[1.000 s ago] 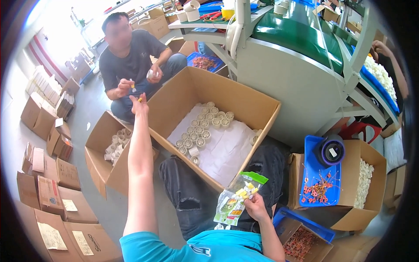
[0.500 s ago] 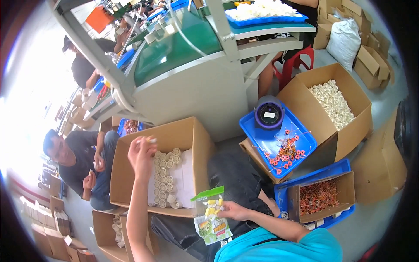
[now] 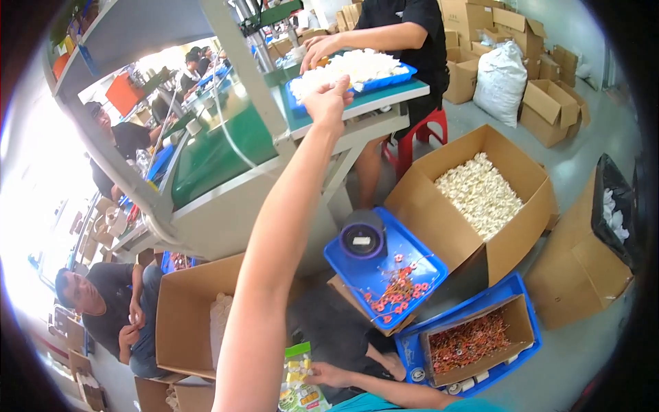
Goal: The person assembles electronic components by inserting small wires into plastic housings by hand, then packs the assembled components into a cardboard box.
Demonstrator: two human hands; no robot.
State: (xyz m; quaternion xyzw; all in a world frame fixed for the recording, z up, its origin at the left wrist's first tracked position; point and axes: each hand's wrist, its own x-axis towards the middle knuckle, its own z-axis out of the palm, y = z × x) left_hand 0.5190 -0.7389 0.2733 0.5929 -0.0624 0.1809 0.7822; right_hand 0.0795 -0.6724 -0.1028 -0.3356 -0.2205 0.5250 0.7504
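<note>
My left hand (image 3: pixel 329 101) is stretched far up to the near edge of a blue tray (image 3: pixel 409 71) heaped with small white pieces (image 3: pixel 350 66) on a green-topped table. Its fingers are bunched together at the pile; whether they hold a piece is hidden. My right hand (image 3: pixel 331 375) stays low by my lap, gripping a clear plastic bag (image 3: pixel 298 382) with a green top strip and yellow pieces inside. Another person's hand (image 3: pixel 321 48) rests in the same tray from the far side.
A blue tray (image 3: pixel 420 255) with red pieces and a dark round container (image 3: pixel 362 237) sits by my knees. A cardboard box of white pieces (image 3: pixel 480 196), a blue crate with red pieces (image 3: pixel 470 340), an open carton (image 3: pixel 184 309), a seated person (image 3: pixel 103 309) and a red stool (image 3: pixel 425 130) surround me.
My view has swung right, from the open carton to the table. My left arm rose and reached out to the tray of white pieces. The right hand kept the bag.
</note>
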